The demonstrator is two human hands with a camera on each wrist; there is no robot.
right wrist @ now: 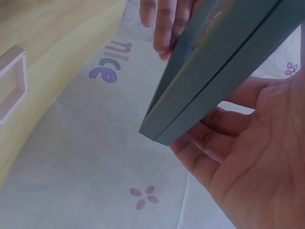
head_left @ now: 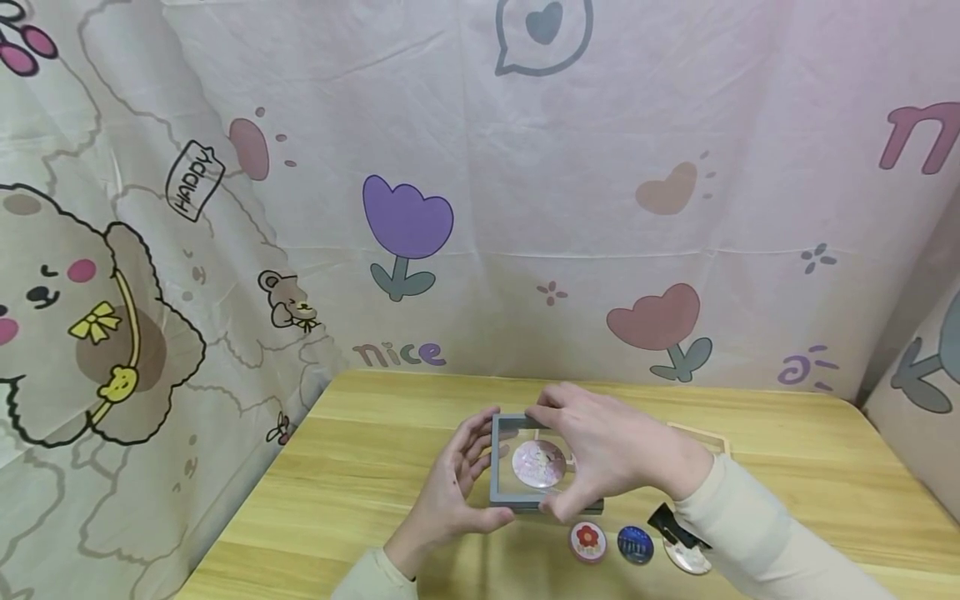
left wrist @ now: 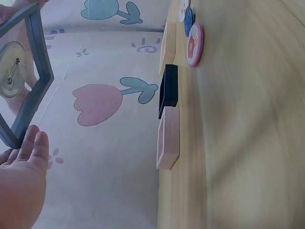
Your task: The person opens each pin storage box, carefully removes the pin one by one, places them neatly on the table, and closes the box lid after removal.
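A grey square display frame [head_left: 517, 500] with clear film is held up above the table. Inside it sits a round pinkish pin badge [head_left: 536, 465]; its pin back [left wrist: 13, 69] shows in the left wrist view. My right hand [head_left: 600, 442] grips the frame across its top and bottom edges, thumb at the bottom. At the frame's left side is my left hand [head_left: 457, 487], its extended fingers touching the edge and the thumb by the lower corner. The right wrist view shows the frame's two grey layers [right wrist: 209, 81] pressed together along a seam.
Near the front lie a red-flower badge [head_left: 588, 542], a blue badge [head_left: 636, 544] and a pale badge [head_left: 688, 558] partly behind my right sleeve. Farther back stand a yellow frame [head_left: 723, 446], a black frame [left wrist: 170, 88] and a pink frame [left wrist: 171, 138]. A printed curtain [head_left: 480, 208] hangs behind the table.
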